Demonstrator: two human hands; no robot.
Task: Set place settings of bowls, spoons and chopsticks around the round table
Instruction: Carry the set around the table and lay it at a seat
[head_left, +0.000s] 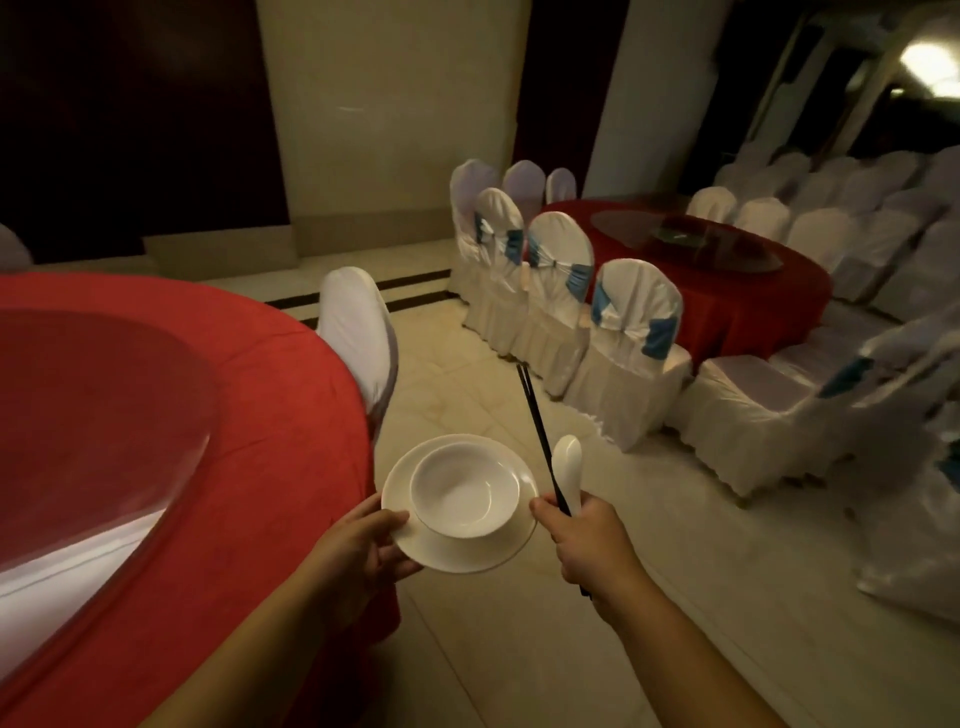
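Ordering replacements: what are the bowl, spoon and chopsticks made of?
Bowl: glossy white, probably glazed ceramic or melamine; rim catches highlights. Spoon: same smooth white finish. Chopsticks: thin, dark, likely lacquered wood or plastic; too blurred to tell.

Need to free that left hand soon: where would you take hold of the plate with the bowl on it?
Grip the plate by its bare outer rim from the near-left, thumb on top, fingers underneath, as the left hand does. The bowl fills the centre, so only the rim is free; keep it level.
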